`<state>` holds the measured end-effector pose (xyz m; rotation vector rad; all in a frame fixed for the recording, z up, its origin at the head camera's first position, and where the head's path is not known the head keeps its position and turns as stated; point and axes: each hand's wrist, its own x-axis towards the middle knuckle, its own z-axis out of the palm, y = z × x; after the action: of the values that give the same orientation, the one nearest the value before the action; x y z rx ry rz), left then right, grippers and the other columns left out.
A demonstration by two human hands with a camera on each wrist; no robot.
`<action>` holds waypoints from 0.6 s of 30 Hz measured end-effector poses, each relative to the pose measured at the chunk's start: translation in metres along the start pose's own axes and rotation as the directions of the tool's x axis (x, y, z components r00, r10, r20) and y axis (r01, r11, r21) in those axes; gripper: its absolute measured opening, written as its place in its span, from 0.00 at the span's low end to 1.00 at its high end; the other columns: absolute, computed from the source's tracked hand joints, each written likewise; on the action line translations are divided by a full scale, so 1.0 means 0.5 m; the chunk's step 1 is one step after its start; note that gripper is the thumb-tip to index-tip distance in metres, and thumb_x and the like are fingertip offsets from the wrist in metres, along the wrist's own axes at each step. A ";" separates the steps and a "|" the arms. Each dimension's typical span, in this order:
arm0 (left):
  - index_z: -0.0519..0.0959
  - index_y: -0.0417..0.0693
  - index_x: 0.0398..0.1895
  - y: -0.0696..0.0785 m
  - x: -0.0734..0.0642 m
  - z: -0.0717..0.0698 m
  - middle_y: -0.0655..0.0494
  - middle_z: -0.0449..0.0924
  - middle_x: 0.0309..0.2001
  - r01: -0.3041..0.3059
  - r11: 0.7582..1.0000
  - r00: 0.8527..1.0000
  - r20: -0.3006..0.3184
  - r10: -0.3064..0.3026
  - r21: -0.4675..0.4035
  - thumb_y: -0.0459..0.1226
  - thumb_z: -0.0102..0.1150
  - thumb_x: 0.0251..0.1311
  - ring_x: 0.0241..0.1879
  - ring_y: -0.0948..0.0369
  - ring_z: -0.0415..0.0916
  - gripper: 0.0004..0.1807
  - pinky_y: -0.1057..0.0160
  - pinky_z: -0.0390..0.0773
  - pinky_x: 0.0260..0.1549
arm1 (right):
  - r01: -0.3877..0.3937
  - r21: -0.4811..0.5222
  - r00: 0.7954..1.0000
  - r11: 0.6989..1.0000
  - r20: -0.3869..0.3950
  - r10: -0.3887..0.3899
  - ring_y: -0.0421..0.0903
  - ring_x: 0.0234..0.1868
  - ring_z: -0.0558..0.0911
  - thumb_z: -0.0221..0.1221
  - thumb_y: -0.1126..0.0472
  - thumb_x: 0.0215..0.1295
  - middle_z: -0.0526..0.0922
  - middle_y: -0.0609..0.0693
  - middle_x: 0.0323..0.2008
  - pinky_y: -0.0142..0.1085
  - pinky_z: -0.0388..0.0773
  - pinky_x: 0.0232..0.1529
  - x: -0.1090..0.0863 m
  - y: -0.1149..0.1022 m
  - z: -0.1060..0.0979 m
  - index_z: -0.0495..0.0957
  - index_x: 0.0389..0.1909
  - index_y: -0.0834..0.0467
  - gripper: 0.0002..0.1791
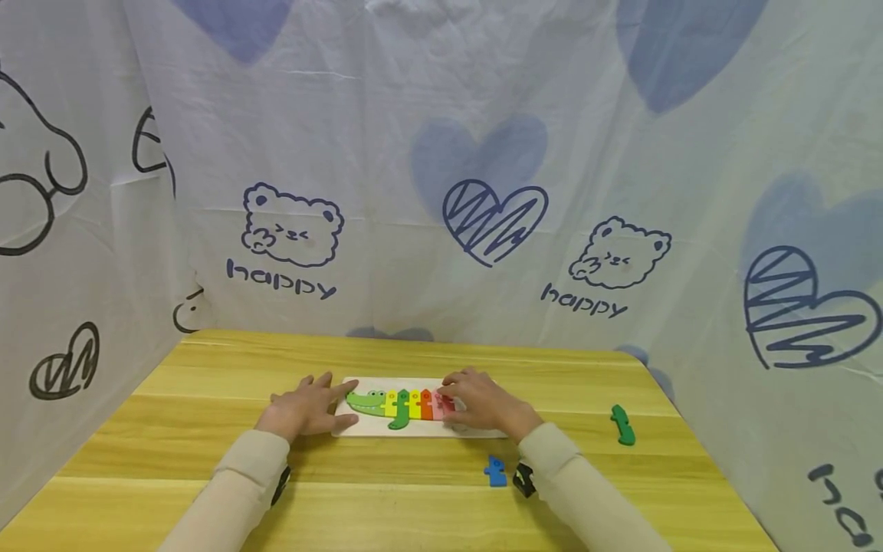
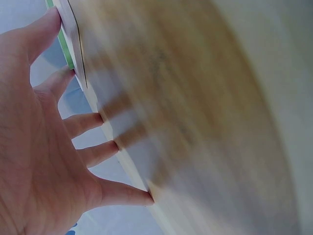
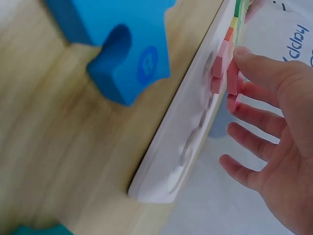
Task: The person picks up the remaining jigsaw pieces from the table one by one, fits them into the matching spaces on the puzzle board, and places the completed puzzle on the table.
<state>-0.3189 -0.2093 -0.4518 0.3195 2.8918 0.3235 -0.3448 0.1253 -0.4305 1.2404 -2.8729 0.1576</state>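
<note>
The right hand's [image 1: 486,402] thumb and fingers pinch a pink piece [image 3: 233,78] over the pale board [image 1: 428,431], apparently by its sides to leave the underside free; whether it touches the board I cannot quite tell. The left hand's [image 1: 306,408] fingers, spread and grasping nothing, touch the other end by the crocodile head [image 1: 369,404], probably steadying it. A blue piece [image 1: 495,471] and a farther green piece [image 1: 622,425] lie loose on the worktop [image 1: 386,506].

Left hand [image 1: 306,406], fingers spread, touches the left end of the white board [image 1: 429,430]. Right hand [image 1: 486,402] pinches a pink piece [image 1: 448,404]. Crocodile pieces [image 1: 403,405] lie between both hands. On the table [image 1: 386,498]: blue piece [image 1: 495,472] nearer the person than the right hand; green piece [image 1: 622,426] well right.
</note>
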 end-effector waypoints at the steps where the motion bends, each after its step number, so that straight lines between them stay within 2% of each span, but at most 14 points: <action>1: 0.60 0.63 0.81 0.000 0.000 0.000 0.34 0.53 0.81 0.000 1.000 1.000 0.000 0.000 0.000 0.68 0.53 0.65 0.77 0.25 0.49 0.44 0.08 0.52 0.54 | -0.006 0.002 1.000 1.000 0.005 0.006 0.58 0.63 0.78 0.68 0.50 0.68 0.82 0.59 0.64 0.57 0.77 0.64 0.002 -0.001 0.002 0.82 0.62 0.60 0.26; 7: 0.60 0.63 0.81 0.000 -0.002 -0.001 0.34 0.53 0.81 -0.002 1.000 1.000 0.002 0.002 -0.001 0.68 0.53 0.66 0.77 0.25 0.49 0.44 0.08 0.52 0.54 | -0.028 -0.010 0.999 1.000 0.027 0.029 0.56 0.61 0.77 0.67 0.48 0.68 0.82 0.56 0.64 0.56 0.79 0.61 0.012 -0.001 0.015 0.82 0.63 0.58 0.27; 12: 0.60 0.63 0.81 0.002 -0.002 -0.002 0.34 0.53 0.80 -0.002 1.000 1.000 0.000 0.002 -0.001 0.67 0.54 0.66 0.77 0.25 0.49 0.44 0.08 0.53 0.54 | -0.056 -0.009 0.997 0.998 0.043 0.056 0.55 0.61 0.77 0.66 0.47 0.70 0.81 0.56 0.65 0.54 0.78 0.63 0.018 0.003 0.021 0.81 0.64 0.57 0.27; 18: 0.60 0.63 0.81 0.000 0.000 0.000 0.34 0.54 0.80 -0.001 1.000 1.000 -0.002 0.001 0.003 0.67 0.54 0.66 0.76 0.25 0.49 0.44 0.08 0.53 0.54 | -0.055 -0.033 0.997 0.998 0.053 0.056 0.54 0.61 0.78 0.66 0.47 0.69 0.81 0.54 0.64 0.51 0.79 0.61 0.020 0.006 0.026 0.81 0.64 0.56 0.27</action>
<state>-0.3189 -0.2093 -0.4515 0.3216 2.8947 0.3202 -0.3536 0.1188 -0.4430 1.1787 -2.9449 0.0807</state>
